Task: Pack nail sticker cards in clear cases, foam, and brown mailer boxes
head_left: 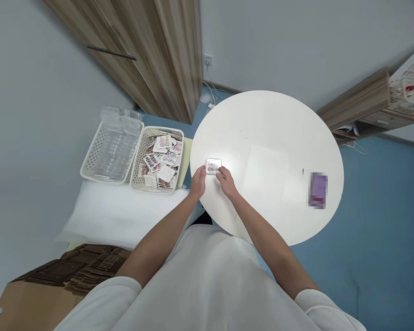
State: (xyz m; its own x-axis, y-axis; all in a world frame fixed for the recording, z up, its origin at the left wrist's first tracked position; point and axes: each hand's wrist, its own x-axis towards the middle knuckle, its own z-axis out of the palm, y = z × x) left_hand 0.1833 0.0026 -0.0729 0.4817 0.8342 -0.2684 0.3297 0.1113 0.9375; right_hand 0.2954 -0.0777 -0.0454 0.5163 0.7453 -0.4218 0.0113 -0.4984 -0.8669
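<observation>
A small clear plastic box (213, 166) with a card of press-on nails inside is held between my two hands, over the left part of the round white table (269, 119). My left hand (198, 182) is closed on the box's left edge. At its lower right corner, the thumb and fingers of my right hand (227, 181) grip it. To the left, a white basket (134, 177) holds several cards of similar nails (169, 158) in a loose pile.
Another white basket (86, 168) is filled with clear plastic boxes (113, 151). White foam sheeting (117, 211) and brown cardboard (37, 299) lie at the lower left. A blurred purple object (318, 190) rests on the table's right side. A wooden cabinet (158, 55) stands behind.
</observation>
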